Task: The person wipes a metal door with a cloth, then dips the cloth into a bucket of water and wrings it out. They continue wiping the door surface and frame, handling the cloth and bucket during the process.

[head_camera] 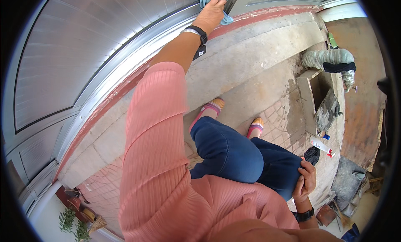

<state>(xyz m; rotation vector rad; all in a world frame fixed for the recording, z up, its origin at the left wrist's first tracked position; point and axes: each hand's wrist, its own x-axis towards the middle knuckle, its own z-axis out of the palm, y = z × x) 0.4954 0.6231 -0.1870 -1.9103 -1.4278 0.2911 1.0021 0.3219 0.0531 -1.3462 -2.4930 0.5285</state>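
My left hand (213, 12) is closed around a light blue cloth (226, 19) at the top of the view, against the frame beside a ribbed metal door panel (84, 51). A black band and a silvery one circle that wrist. The left arm, in a pink ribbed sleeve, stretches up across the picture. My right hand (305, 182) rests on the knee of my blue jeans (231, 151) at the lower right, with a black watch on its wrist. No held object shows in it; part of its palm is hidden.
A concrete step (244, 54) runs below the red-edged sill. To the right are a wrapped pipe (329, 58) with a tap, an open concrete box (308, 101), a white bottle (320, 145) and a black bag (312, 155). Potted plants (67, 220) and a hand broom (97, 224) stand lower left.
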